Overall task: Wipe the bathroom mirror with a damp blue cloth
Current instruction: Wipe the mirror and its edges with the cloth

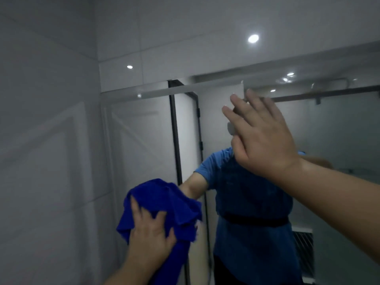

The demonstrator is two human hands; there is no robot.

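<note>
The bathroom mirror [144, 140] fills the wall ahead, its frosted top edge slanting up to the right. A bunched blue cloth [164, 200] lies against the lower left part of the glass, with one end hanging down. My left hand [150, 233] presses the cloth onto the mirror with spread fingers. Higher and to the right, my right hand [259, 140] is raised flat at the glass, fingers straight and together. The mirror reflects a person in a blue shirt and both arms.
A grey tiled wall [45, 140] meets the mirror's left edge at the corner. White tiles [164, 38] run above the mirror with ceiling lights reflected. In the reflection I see a black-framed door and a glass shower screen.
</note>
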